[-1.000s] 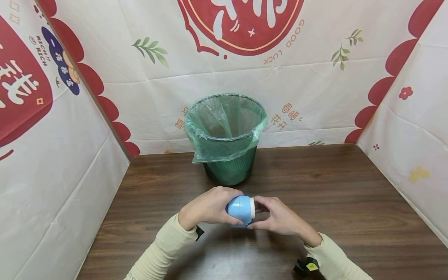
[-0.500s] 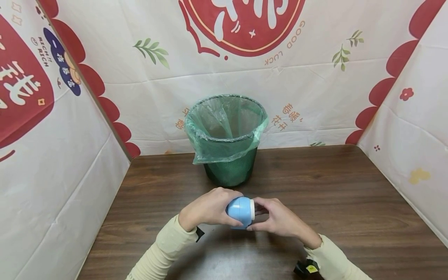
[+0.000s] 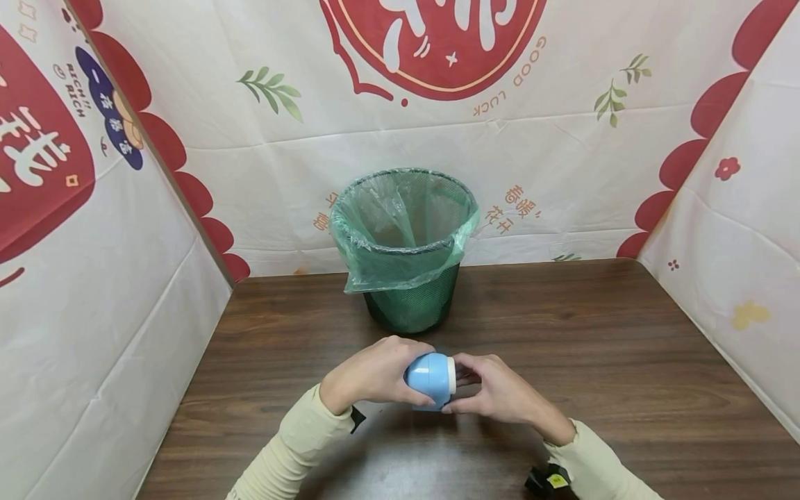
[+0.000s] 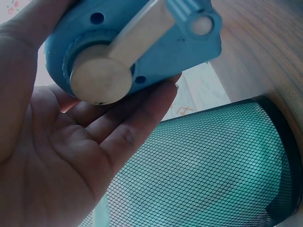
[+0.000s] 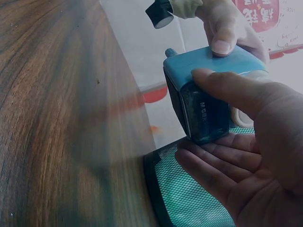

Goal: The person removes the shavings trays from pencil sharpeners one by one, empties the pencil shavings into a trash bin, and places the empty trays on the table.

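Note:
A light blue hand-crank pencil sharpener [image 3: 428,378] is held between both hands above the table, in front of the wire wastebasket. My left hand [image 3: 382,371] grips its body from the left. In the left wrist view the cream crank [image 4: 102,74] faces that palm. My right hand [image 3: 500,390] holds the other end, thumb on one side and fingers on the other. The right wrist view shows the dark see-through shavings box [image 5: 206,113] between that thumb and fingertips. Whether shavings lie inside cannot be made out.
The green mesh wastebasket [image 3: 412,309] stands just beyond the hands, lined with a green plastic bag [image 3: 381,271] folded over its rim. Printed white cloth [image 3: 275,173] walls the wooden table [image 3: 600,333] at the back and both sides.

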Motion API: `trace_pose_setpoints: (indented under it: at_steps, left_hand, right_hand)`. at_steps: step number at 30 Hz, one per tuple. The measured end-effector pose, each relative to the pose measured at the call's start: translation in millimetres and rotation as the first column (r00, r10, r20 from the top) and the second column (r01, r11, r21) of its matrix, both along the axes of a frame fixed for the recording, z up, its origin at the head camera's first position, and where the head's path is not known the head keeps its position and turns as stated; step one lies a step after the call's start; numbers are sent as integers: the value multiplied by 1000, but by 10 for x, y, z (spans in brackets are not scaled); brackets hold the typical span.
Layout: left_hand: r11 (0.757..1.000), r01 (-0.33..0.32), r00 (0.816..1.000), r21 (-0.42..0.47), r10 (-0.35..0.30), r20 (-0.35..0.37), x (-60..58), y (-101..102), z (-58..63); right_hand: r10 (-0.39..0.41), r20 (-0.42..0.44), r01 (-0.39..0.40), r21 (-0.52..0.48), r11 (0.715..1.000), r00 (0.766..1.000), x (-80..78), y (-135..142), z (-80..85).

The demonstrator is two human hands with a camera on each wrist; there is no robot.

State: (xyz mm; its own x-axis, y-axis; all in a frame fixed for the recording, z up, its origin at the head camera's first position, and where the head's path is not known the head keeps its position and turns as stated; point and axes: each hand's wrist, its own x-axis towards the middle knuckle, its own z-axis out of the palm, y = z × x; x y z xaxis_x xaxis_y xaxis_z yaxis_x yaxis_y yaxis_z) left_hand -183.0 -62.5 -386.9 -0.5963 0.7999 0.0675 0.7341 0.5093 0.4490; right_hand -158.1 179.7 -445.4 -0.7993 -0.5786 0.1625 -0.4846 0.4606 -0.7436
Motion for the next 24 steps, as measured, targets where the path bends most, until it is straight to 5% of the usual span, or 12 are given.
trace_pose_setpoints:
  at_steps: [24]
  left_hand:
    - [1000, 8, 1000, -3, -8, 7, 7, -19, 6]
  right_hand:
    - [59, 89, -54, -57, 997, 994, 18, 38, -19]
